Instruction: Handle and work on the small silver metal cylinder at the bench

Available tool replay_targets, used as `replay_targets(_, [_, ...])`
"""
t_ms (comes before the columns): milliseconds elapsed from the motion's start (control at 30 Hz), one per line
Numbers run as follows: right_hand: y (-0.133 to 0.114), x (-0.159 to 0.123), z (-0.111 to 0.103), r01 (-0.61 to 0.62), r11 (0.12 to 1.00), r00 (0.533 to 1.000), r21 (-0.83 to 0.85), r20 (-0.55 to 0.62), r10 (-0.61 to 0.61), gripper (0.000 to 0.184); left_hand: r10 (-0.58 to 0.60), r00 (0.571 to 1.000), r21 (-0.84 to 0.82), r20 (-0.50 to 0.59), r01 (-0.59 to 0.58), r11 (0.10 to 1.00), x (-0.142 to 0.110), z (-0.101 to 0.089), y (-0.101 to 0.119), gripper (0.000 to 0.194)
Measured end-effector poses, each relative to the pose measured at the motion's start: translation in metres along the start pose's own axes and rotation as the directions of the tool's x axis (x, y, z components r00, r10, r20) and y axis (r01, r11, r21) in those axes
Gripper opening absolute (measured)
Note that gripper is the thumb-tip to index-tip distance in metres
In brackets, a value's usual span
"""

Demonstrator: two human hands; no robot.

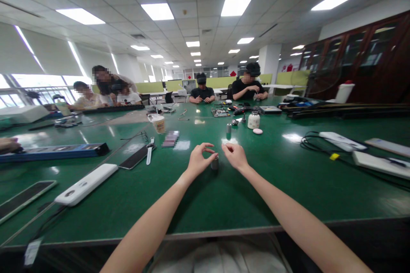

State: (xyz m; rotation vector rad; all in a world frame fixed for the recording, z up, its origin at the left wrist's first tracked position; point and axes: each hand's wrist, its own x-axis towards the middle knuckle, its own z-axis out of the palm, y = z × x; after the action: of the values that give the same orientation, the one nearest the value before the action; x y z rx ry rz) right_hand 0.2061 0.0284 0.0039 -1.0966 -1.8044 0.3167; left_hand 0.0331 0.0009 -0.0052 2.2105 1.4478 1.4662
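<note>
A small grey metal cylinder point(215, 163) stands upright on the green table, close in front of me. My left hand point(198, 160) is curled at its top, with the thumb tip touching the upper rim and the fingers arched behind; how firmly they grip does not show. To the right of the cylinder and apart from it is my right hand point(236, 155), its fingers closed in a pinch. Whatever may be between those fingertips is hidden or too small to name. Beyond both hands, a second metal cylinder point(228, 129) stands upright.
The green table point(256, 204) holds a phone point(134, 156), a white watch point(150, 151), a cup point(158, 123) and a white power strip point(86, 184) on the left. A white jar point(253, 120) stands farther back, cables point(315, 147) lie right, and several people sit across.
</note>
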Motion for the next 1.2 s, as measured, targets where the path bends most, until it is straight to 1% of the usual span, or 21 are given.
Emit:
replay_targets(200, [0.001, 0.0, 0.0, -0.002, 1.0, 1.0, 0.001, -0.003, 0.002, 0.042, -0.022, 1.0, -0.084, -0.001, 0.022, 0.996, 0.0, 0.002, -0.001, 0.027])
replay_targets(333, [0.003, 0.002, 0.0, -0.026, 0.999, 1.0, 0.047, 0.003, 0.026, 0.039, -0.019, 0.998, -0.096, -0.065, 0.013, 0.995, 0.003, 0.0, -0.003, 0.026])
replay_targets(400, [0.004, 0.002, 0.001, -0.034, 0.997, 0.999, 0.069, 0.006, 0.034, 0.038, -0.035, 0.995, -0.067, -0.096, 0.029, 0.997, 0.005, -0.003, -0.009, 0.026])
replay_targets(467, [0.005, 0.003, 0.001, -0.04, 0.996, 0.999, 0.078, 0.009, 0.039, 0.037, -0.061, 0.993, -0.011, -0.1, 0.06, 0.998, 0.006, -0.007, -0.018, 0.025])
replay_targets(633, [0.003, 0.001, 0.0, -0.037, 0.998, 0.999, 0.045, 0.017, 0.036, 0.038, -0.129, 0.992, 0.177, -0.014, 0.13, 0.976, 0.004, -0.011, -0.044, 0.024])
replay_targets(733, [0.0, 0.0, -0.001, -0.027, 1.0, 0.999, -0.001, 0.031, 0.027, 0.041, -0.175, 0.983, 0.247, 0.051, 0.158, 0.956, 0.001, -0.009, -0.052, 0.027])
replay_targets(800, [-0.001, 0.0, -0.002, -0.019, 1.0, 0.999, -0.019, 0.048, 0.02, 0.043, -0.194, 0.978, 0.283, 0.071, 0.167, 0.945, -0.001, -0.008, -0.054, 0.03])
replay_targets(933, [0.0, 0.0, 0.0, -0.01, 1.0, 0.998, -0.028, 0.062, 0.012, 0.041, -0.2, 0.978, 0.315, 0.061, 0.171, 0.934, -0.003, -0.006, -0.051, 0.029])
replay_targets(1100, [0.0, -0.001, 0.001, -0.025, 1.0, 0.999, 0.0, 0.046, 0.025, 0.031, -0.191, 0.979, 0.349, 0.068, 0.156, 0.924, -0.003, -0.005, -0.048, 0.025])
replay_targets(1200, [-0.001, -0.001, 0.0, -0.034, 0.999, 0.999, 0.004, 0.038, 0.033, 0.026, -0.214, 0.975, 0.362, 0.056, 0.18, 0.915, -0.003, -0.006, -0.047, 0.027])
